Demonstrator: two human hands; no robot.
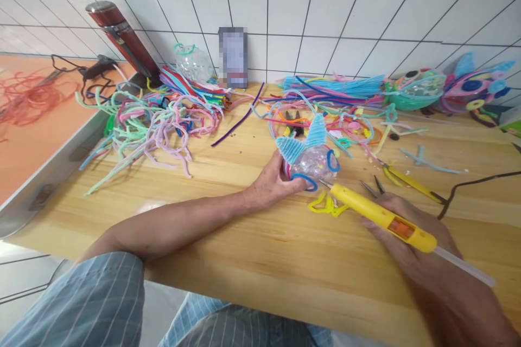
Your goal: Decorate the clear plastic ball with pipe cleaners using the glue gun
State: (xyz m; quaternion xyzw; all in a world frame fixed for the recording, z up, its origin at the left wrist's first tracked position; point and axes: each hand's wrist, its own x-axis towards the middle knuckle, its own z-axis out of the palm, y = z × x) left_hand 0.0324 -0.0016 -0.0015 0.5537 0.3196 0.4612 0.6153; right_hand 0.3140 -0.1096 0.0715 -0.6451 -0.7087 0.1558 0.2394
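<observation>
Your right hand [396, 222] is wrapped around the yellow glue gun [378, 217], tip right by the clear ball [313, 164] with blue ears. Your left hand [271, 181] has that ball gripped above the desk [228, 238], pipe cleaners [334, 87] piled behind.

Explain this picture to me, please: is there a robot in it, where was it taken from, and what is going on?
There is no robot here, just a person's bare hands. The single picture comes from a camera worn on the head, looking forward and down. The left hand holds a clear ball with blue ear-like shapes. The right hand holds a yellow tool, which looks like a glue gun, its tip near the ball. On the wooden table lie colourful fuzzy stems; a phone stands against the tiled wall.
</observation>
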